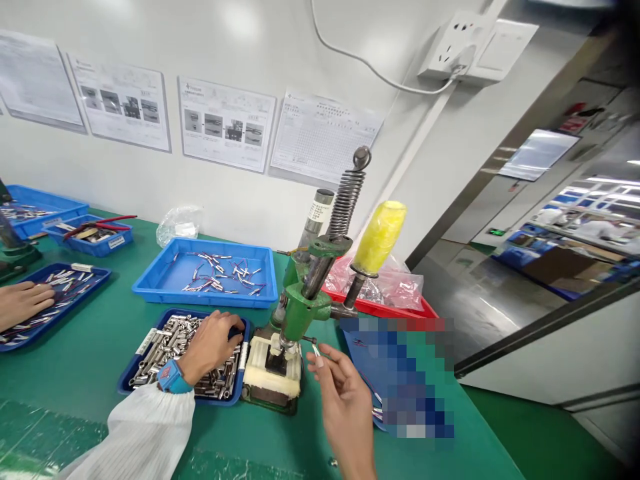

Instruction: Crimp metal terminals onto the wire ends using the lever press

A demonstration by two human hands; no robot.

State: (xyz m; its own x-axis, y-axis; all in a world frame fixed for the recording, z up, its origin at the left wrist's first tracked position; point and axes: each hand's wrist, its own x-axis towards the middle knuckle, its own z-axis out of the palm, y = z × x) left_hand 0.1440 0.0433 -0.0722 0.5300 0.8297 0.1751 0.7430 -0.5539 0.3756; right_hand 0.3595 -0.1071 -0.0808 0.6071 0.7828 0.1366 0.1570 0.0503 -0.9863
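My left hand (213, 345), with a blue watch on the wrist, reaches into a dark blue tray (131, 373) of small metal sleeves (173, 343). Its thumb and forefinger are apart near the tray's right corner; the other fingertips are partly hidden. My right hand (343, 390) pinches a thin white wired piece (315, 349) between thumb and forefinger, just right of the press head. Between my hands stands a green hand press (300, 310) with a yellow-wrapped lever handle (381, 237) and a coil spring. Its base pad (273, 383) is covered in cream-coloured material.
A blue tray (270, 293) behind holds several wired pieces. A red tray (430, 315) with plastic bags stands behind the press; a partly blurred blue tray (370, 360) lies at right. Another person's hand (25, 303) rests on a tray at far left. The table edge runs along the right.
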